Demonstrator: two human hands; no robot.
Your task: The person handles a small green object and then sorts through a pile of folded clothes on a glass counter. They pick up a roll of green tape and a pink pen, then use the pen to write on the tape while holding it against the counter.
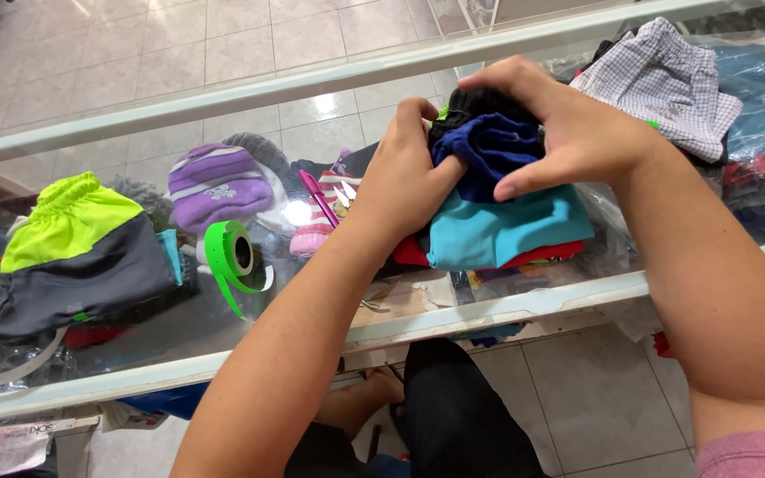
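Note:
My left hand (405, 177) and my right hand (568, 124) together clasp a bundled blue and black garment (489, 142), pressing it from both sides. The bundle rests on a small stack of folded clothes, teal (498, 235) on top with red (546, 255) showing beneath, lying on a glass counter (223, 354). My fingers wrap over the top and sides of the bundle.
Neon yellow and grey shorts (77, 257) lie at the left, next to a roll of green tape (232, 252). A pink pen (319, 196) lies by my left wrist. A checked garment (666, 84) sits at back right. Knit caps (219, 181) show under the glass.

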